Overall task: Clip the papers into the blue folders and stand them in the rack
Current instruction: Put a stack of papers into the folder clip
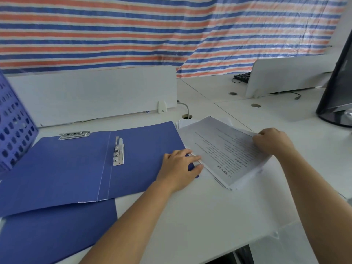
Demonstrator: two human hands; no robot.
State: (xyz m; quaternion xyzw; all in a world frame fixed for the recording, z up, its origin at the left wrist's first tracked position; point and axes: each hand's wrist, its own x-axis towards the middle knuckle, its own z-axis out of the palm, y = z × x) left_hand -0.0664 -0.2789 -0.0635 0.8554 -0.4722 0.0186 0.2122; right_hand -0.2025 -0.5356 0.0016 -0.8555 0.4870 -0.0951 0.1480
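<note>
1. A closed blue folder (57,231) is laid flat at the near left of the white desk (200,216) and is partly covered by a second one.
2. That open folder (76,168) is spread flat. One metal clip (118,151) is seen beside its spine and another at its far edge.
3. The left hand (179,168) is rested on the open folder's right edge. Its fingers are stretched almost straight and touch the near corner of the papers (224,149); nothing is gripped.
4. The papers are stacked on the desk just right of the open folder.
5. The right hand (272,141) is curled round the stack's far right edge, and the upper sheets are pinched and slightly raised.
6. The blue perforated rack (13,126) is stood at the far left, cut off by the frame.
7. Behind, a white divider panel (95,92) is backed by a striped sheet (152,31); a dark monitor (339,92) is seen at the right.
</note>
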